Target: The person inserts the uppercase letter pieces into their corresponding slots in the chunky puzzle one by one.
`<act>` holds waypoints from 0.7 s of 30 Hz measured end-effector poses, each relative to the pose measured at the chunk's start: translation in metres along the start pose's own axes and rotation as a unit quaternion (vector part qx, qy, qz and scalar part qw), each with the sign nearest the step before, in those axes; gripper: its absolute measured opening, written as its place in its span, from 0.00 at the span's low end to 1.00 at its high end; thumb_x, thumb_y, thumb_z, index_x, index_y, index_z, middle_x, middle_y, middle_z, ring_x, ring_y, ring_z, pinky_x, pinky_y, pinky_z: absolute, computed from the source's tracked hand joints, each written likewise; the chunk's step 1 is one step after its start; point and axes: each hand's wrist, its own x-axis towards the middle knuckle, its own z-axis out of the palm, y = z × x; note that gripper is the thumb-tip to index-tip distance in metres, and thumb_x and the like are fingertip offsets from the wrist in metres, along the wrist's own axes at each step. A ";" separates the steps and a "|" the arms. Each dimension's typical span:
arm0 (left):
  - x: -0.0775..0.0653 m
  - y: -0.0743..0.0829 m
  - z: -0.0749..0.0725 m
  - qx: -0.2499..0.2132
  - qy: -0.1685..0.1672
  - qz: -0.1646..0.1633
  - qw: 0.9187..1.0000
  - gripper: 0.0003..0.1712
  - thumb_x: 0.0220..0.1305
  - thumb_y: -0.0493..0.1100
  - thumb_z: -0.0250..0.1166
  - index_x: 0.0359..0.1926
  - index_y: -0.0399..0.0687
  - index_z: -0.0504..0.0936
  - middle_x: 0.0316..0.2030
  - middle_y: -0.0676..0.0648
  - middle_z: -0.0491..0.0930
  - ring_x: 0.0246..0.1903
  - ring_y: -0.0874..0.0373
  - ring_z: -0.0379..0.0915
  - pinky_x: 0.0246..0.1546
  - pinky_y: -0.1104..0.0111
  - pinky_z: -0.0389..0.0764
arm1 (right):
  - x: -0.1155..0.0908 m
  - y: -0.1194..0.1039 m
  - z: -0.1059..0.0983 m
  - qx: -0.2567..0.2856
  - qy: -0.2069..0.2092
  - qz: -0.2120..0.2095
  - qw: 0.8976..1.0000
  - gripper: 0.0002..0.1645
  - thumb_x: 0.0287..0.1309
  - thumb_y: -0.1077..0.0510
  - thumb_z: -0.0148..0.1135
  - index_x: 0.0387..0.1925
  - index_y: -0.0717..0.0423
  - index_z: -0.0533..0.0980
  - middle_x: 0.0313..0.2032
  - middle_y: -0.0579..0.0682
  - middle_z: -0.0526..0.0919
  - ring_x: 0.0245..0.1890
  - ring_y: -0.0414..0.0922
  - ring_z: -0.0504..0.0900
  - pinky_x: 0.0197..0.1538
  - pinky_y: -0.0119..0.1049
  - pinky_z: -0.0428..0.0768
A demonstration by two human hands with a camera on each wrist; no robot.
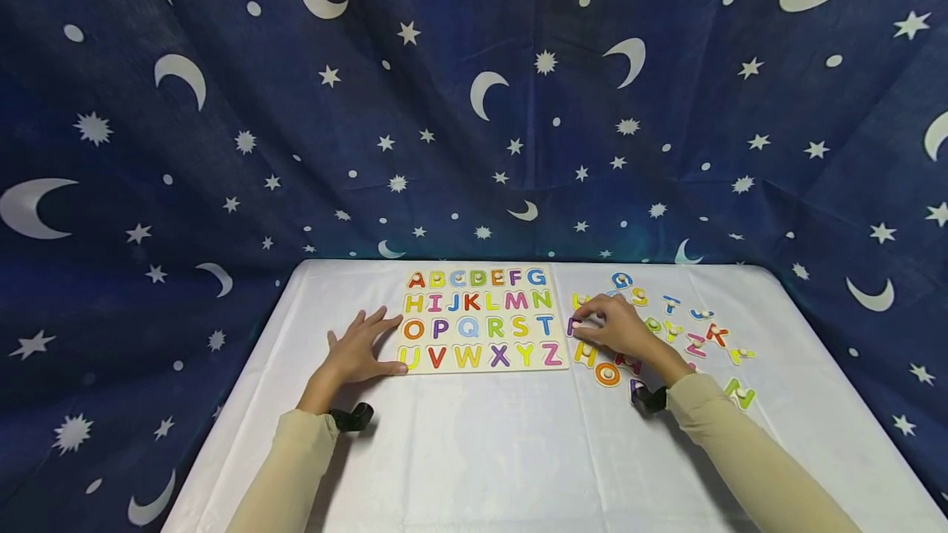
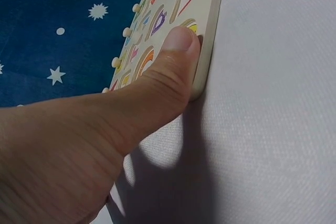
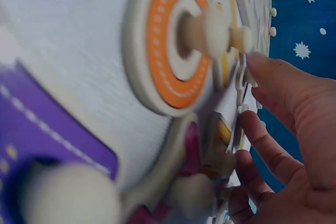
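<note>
1. Behind everything, beyond the fingers of both hands, hangs a dark blue backdrop [image 1: 444, 155] with pale moons and stars.
2. A white-covered surface [image 1: 489, 451] spreads beneath the fingers.
3. The alphabet board [image 1: 481, 340] lies flat between the two hands.
4. The left hand [image 1: 359, 349] has its fingers spread wide, gripping nothing; the thumb rests on the board's near left corner.
5. The right hand [image 1: 615, 326] has its fingers nearly closed — thumb and forefinger pinch a purple letter [image 1: 571, 327] just beside the board's right edge.
6. Nearer the person than those fingers lies an orange O [image 1: 607, 374]; more loose letters [image 1: 715, 335] scatter to their right.
7. Small knobs [image 2: 126, 32] stand along the board's top row, A to E, beyond the left thumb.
</note>
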 end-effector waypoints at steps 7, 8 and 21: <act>-0.001 -0.001 0.000 -0.002 0.001 -0.001 1.000 0.60 0.45 0.67 0.80 0.77 0.56 0.67 0.79 0.39 0.54 0.78 0.32 0.38 0.63 0.20 0.33 | -0.001 0.002 0.008 0.001 0.021 0.011 1.000 0.08 0.56 0.52 0.78 0.38 0.44 0.88 0.48 0.52 0.86 0.50 0.54 0.76 0.56 0.56 0.73; -0.001 -0.001 0.001 -0.002 0.003 0.000 1.000 0.60 0.44 0.67 0.80 0.77 0.56 0.67 0.79 0.39 0.54 0.78 0.32 0.38 0.63 0.20 0.33 | -0.001 0.002 0.008 0.002 0.024 0.010 1.000 0.07 0.56 0.52 0.78 0.38 0.44 0.89 0.48 0.52 0.86 0.50 0.54 0.76 0.56 0.57 0.73; 0.000 -0.003 0.001 -0.006 0.012 0.010 1.000 0.60 0.43 0.67 0.81 0.76 0.55 0.69 0.79 0.39 0.56 0.78 0.31 0.41 0.63 0.19 0.35 | -0.001 0.004 0.013 0.008 0.047 0.007 0.999 0.06 0.57 0.53 0.76 0.36 0.47 0.89 0.46 0.52 0.86 0.51 0.54 0.76 0.58 0.57 0.70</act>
